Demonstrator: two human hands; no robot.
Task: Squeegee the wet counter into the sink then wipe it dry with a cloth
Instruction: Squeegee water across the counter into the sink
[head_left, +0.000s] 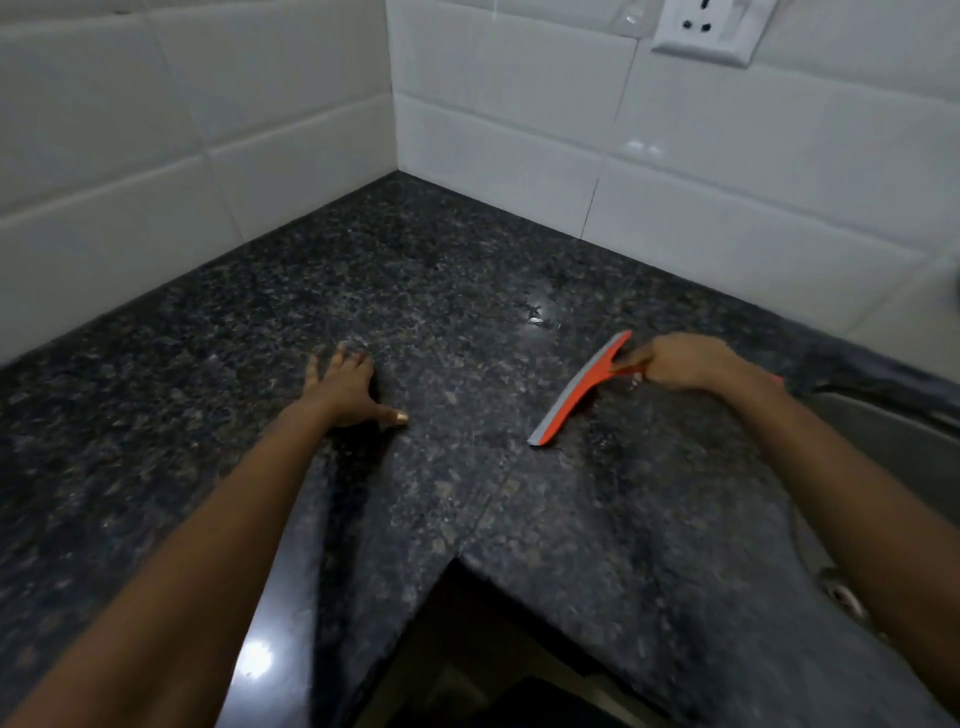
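Right of the middle of the frame, the squeegee (582, 389) sits with its grey rubber edge on the counter (441, 270). The right hand (685, 361) has its fingers curled tight round the orange handle. The left hand (345, 387) rests flat on the stone at the middle left, with its fingers straight and a little apart, holding nothing.

The squeegee looks light and hard, like plastic, with a soft bendy strip along one side. One hand should be enough to move it. The handle is the best place to hold it. A wet handle could slip, so a firm hold helps. The stone looks hard and smooth. A shiny wet patch (537, 312) sits just above the blade.

The sink (893, 447) is at the right edge of the frame, near the right hand. White walls (727, 182) meet in a corner at the top, so the blade cannot go far that way. The counter's front edge makes a notch at the bottom middle. Open stone lies between the two hands. No cloth shows.
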